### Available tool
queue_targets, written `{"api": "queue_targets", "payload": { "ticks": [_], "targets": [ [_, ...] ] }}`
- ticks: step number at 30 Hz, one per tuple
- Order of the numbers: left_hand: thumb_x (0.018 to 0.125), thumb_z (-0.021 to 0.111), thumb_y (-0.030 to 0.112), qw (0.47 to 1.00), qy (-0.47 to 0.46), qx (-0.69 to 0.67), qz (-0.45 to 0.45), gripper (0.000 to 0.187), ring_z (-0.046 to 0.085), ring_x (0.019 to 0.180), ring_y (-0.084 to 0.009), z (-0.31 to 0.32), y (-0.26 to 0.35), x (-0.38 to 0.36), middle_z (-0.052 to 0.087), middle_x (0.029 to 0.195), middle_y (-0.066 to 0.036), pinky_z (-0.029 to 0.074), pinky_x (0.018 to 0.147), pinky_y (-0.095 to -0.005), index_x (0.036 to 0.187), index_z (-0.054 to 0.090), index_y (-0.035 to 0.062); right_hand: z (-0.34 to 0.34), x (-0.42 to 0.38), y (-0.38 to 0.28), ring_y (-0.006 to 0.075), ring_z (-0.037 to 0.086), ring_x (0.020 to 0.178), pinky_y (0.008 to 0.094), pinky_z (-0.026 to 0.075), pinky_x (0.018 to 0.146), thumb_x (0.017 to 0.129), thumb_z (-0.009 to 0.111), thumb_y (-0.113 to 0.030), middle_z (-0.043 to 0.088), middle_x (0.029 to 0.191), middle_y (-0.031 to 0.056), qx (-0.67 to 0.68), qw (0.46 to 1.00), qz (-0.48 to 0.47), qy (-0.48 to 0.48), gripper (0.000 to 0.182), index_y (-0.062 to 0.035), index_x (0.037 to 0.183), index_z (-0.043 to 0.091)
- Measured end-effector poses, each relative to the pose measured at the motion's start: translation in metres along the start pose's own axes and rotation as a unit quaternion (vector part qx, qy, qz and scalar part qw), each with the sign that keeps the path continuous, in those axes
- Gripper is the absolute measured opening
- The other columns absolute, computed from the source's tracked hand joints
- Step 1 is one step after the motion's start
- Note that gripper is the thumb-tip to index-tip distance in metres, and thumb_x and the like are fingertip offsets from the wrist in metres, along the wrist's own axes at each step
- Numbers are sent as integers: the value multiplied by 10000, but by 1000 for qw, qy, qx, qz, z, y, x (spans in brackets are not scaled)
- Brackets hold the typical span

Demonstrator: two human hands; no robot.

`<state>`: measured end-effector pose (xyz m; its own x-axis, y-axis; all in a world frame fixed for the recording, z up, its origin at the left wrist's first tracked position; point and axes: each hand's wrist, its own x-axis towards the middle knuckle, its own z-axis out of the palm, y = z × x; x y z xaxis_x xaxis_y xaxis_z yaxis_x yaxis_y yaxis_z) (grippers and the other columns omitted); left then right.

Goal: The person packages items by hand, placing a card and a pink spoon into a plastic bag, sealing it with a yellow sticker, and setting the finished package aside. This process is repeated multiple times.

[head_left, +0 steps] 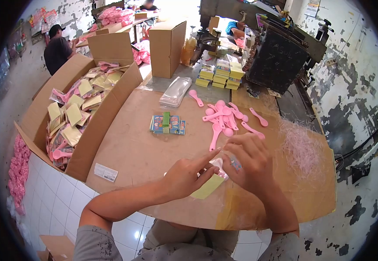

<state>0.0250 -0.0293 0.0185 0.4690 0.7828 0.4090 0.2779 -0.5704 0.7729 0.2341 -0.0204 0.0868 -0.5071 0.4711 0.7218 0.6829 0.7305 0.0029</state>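
Low over the front of the table, my left hand (191, 176) and my right hand (252, 163) meet fingertip to fingertip around a packet. It seems to be a clear plastic bag (218, 164) holding a pale yellow card (208, 187) and something pink. My left fingers are closed at the bag's edge, the index finger reaching toward my right hand. My right fingers are curled over the bag's top; what they pinch is hidden. Just beyond lies a heap of pink plastic spoons (223, 114). A banded stack of printed cards (167, 124) rests to the left.
An open carton (104, 126) full of packed bags stands left. Flat empty bags (176, 92) lie behind the cards; stacked yellow card bundles (219, 74) sit farther back by a dark machine (271, 61). Thin plastic strips (302, 148) lie right. Another person (58, 52) works beyond.
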Motion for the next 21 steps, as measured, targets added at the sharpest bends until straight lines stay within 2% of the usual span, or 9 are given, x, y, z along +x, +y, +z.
{"api": "queue_targets", "payload": {
  "ticks": [3, 9, 12, 15, 18, 20, 21],
  "targets": [
    [993, 663, 133, 1000, 9, -5, 8, 565, 724, 644, -254, 1, -2, 0, 785, 928, -89, 580, 630, -375, 1522, 476, 62, 9, -7, -3, 228, 627, 889, 372, 467, 763, 779, 772, -106, 654, 979, 43, -54, 998, -19, 8, 165, -71, 916, 688],
    [992, 668, 147, 1000, 2, 14, 3, 576, 720, 630, -260, 0, -1, 0, 786, 925, -78, 572, 611, -378, 1527, 468, 71, 13, -6, -2, 218, 617, 861, 363, 469, 754, 780, 772, -106, 645, 957, 41, -39, 999, -9, 10, 162, -58, 907, 684],
    [982, 687, 89, 1000, -12, 27, 8, 610, 768, 718, -209, -2, -3, 0, 796, 958, -103, 605, 600, -317, 1541, 447, 51, 16, -8, -1, 219, 621, 861, 369, 475, 749, 780, 764, -92, 645, 950, 43, -36, 999, -4, 12, 142, -70, 892, 680],
    [978, 693, 86, 999, -15, 48, 11, 601, 773, 731, -220, -2, -1, 0, 795, 956, -103, 612, 635, -315, 1530, 459, 42, 12, -6, 1, 239, 618, 856, 366, 480, 749, 782, 755, -66, 642, 947, 64, -13, 1000, 6, -2, 136, -69, 890, 673],
    [994, 680, 83, 1000, 7, 9, 26, 544, 779, 788, -197, -4, -3, 3, 797, 978, -113, 613, 679, -307, 1501, 492, 28, -1, -4, 25, 205, 615, 850, 354, 487, 750, 817, 728, -40, 631, 935, 67, 96, 988, 118, 36, 107, -59, 891, 652],
    [1014, 657, 77, 996, 25, -84, -12, 473, 770, 860, -173, -8, 7, 4, 794, 1010, -124, 609, 728, -300, 1463, 524, 8, -33, 3, 43, 149, 603, 856, 329, 490, 732, 876, 703, -42, 606, 899, 51, 213, 943, 254, -37, 82, -49, 931, 643],
    [1025, 646, 75, 990, 33, -132, -30, 439, 766, 897, -161, -9, 10, 6, 792, 1026, -129, 606, 752, -296, 1444, 540, -2, -46, 0, 58, 129, 594, 824, 314, 486, 705, 900, 701, -61, 589, 869, 35, 314, 908, 275, -40, 77, -52, 947, 642]
  ]
}}
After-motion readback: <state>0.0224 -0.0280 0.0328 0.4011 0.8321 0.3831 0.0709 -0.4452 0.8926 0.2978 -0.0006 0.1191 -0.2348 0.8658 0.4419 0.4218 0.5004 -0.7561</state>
